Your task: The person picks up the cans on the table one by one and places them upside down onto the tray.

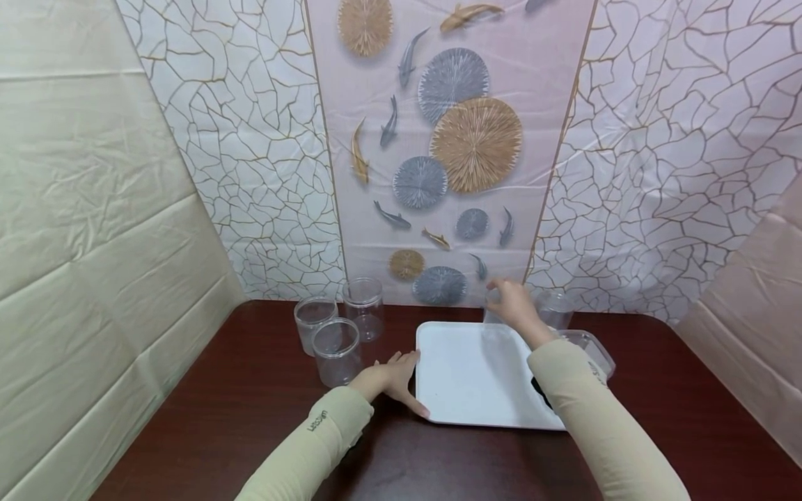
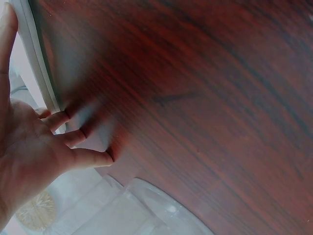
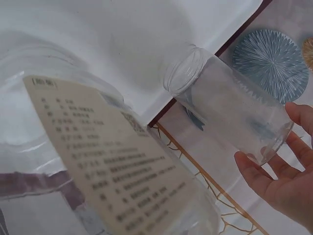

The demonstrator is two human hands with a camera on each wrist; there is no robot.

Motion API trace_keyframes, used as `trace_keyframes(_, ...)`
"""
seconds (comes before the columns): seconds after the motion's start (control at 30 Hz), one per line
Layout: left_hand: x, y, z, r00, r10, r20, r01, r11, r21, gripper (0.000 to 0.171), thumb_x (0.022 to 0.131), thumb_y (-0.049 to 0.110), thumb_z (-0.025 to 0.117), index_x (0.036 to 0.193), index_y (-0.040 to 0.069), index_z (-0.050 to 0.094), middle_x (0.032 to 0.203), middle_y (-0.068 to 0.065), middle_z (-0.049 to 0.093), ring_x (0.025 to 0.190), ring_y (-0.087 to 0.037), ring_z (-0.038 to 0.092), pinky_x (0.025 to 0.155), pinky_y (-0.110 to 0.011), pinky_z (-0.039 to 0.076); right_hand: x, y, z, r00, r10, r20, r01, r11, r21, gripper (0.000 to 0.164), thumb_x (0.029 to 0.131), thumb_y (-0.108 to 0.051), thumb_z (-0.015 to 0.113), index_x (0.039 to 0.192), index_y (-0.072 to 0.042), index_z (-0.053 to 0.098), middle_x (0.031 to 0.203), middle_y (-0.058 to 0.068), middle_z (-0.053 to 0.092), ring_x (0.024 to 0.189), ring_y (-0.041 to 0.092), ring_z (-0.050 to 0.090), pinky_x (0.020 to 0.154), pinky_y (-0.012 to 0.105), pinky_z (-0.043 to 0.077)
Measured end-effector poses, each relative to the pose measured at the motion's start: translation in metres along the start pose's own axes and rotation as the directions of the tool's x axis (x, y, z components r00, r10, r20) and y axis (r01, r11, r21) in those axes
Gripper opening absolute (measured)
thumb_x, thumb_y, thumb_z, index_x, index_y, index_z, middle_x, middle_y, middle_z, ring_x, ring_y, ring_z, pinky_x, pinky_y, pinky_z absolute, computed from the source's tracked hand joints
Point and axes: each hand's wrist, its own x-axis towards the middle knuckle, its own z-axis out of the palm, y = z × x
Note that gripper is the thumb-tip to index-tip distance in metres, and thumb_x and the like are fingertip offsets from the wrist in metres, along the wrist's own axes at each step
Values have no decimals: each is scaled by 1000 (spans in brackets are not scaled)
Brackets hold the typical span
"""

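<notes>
My right hand point(image 1: 516, 306) reaches over the far edge of a white tray point(image 1: 476, 376). Its fingers and thumb grip the base of a clear plastic jar point(image 3: 230, 107), whose threaded mouth points toward the tray in the right wrist view. Whether that mouth touches the tray I cannot tell. At the tray's left edge rests my left hand point(image 1: 397, 381), fingers spread and fairly straight, thumb near the front corner. Close to the right wrist camera is a clear container with a printed label point(image 3: 112, 161).
Clear open jars, a rear one point(image 1: 363, 309), a left one point(image 1: 315, 323) and a front one point(image 1: 338, 355), stand left of the tray. Right of it are another clear jar point(image 1: 557, 309) and a clear container point(image 1: 598, 355), partly behind my sleeve. A patterned cloth wall point(image 1: 276, 229) borders the dark table point(image 1: 250, 403).
</notes>
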Motion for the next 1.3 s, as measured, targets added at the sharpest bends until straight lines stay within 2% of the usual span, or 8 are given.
trace_keyframes(0.33,-1,0,1,1000,3,-9,-3,1000,-7,116,67,52,79,151,8,13,157,-7,19,145,-32,14,108,-66,17,0,-5,2,999,-30,-13,30,1000,6,37,81,-4,68,115,8,58,117,30,59,112,44,54,96,52,43)
trace_keyframes(0.9,-1,-1,0,1000,-3,-1,3,1000,-4,117,67,54,79,152,10,11,157,-6,18,146,-30,14,109,-65,16,4,-10,7,998,36,48,-37,999,35,40,83,-6,67,120,6,56,125,28,55,116,43,52,96,51,44)
trace_keyframes(1.3,-2,1,0,1000,-10,0,10,1000,-4,117,67,54,79,152,10,11,157,-7,19,146,-29,13,110,-64,16,2,-5,5,999,26,47,-28,999,42,41,84,-5,65,122,6,54,125,28,55,117,43,51,98,51,43)
